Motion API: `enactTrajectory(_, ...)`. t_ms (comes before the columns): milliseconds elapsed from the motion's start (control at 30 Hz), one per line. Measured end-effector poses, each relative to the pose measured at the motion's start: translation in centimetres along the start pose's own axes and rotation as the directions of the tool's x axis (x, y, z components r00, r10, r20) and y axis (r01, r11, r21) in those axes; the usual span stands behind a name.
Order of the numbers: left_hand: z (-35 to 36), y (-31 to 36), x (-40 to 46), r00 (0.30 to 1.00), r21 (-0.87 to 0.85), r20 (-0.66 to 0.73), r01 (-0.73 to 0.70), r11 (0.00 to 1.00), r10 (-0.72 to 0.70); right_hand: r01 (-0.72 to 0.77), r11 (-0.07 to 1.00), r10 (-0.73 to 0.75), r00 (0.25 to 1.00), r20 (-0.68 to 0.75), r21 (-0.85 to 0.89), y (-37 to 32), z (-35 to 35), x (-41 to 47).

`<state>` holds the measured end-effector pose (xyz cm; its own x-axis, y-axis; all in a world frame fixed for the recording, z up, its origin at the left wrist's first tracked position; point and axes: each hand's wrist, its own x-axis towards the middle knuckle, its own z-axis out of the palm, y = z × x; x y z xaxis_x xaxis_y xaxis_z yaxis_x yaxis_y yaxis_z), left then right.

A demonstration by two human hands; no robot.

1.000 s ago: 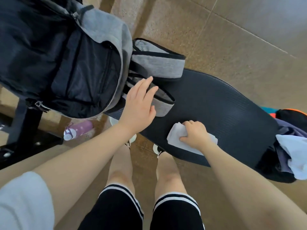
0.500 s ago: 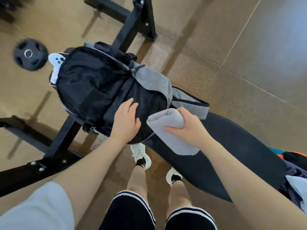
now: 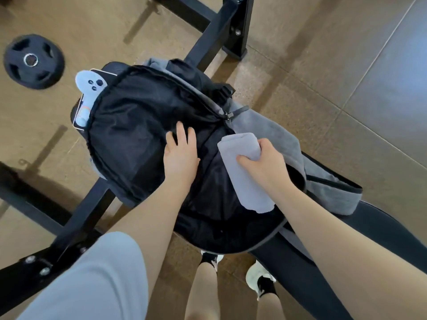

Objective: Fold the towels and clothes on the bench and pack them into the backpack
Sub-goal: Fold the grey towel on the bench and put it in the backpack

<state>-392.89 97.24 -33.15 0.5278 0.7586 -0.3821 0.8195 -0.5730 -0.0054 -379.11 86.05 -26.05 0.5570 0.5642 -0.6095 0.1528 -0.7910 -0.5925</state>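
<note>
Carried up off the bench pad, the folded towel [image 3: 245, 172] now hangs over the backpack's open mouth – a second ago it lay flat on the pad under the right hand [image 3: 265, 165], and half a second ago it was just reaching the bag's near rim. Over that same second the left hand [image 3: 181, 155] has moved from the grey strap end onto the black lining of the backpack [image 3: 129, 135].

For the task, this reads as 1 towel folded and nearly packed: the fold is done, and what looks to remain is lowering it inside and letting go. No other towels or clothes show in this view, so how much is left cannot be judged.

The right hand is closed around the towel – thumb pressed on its top face, the other fingers wrapped round its far side. The towel is a pale grey roll or flat fold, tilted, its far end by the grey flap [image 3: 272, 135] and its near end over the dark interior. Whether it already touches the lining is hard to tell; it may be just clear of it.

The left hand lies spread, fingers nearly straight, palm down on the loose black fabric at the left side of the opening, apparently pressing it aside.

The backpack sits at the far end of the bench [image 3: 381, 229], with a white game controller [image 3: 91, 84] tucked at its far-left corner.
</note>
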Motion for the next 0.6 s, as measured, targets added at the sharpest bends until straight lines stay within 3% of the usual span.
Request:
enactTrajectory(200,-0.6,-1.9,1.6,0.995,-0.050,0.095,-0.038,0.998,0.042,-0.021,1.000,0.021,0.999,0.028,-0.005,-0.6,1.1,0.4)
enactTrajectory(367,-3.6,-2.9,2.1,0.978,-0.064,0.129,-0.154,0.986,0.161,-0.018,1.000,0.018,0.997,0.071,-0.002,-1.5,1.1,-0.2)
enactTrajectory(500,-7.4,-4.6,0.8,0.994,-0.289,-0.040,-0.106,0.952,0.099,0.038,0.999,-0.035,0.992,0.122,-0.021,-3.1,1.7,0.6)
enactTrajectory(600,-10.5,-5.6,-0.2,0.973,-0.417,-0.220,-0.161,0.894,0.072,0.078,0.994,-0.069,0.991,0.112,-0.078,-4.5,4.3,2.4)
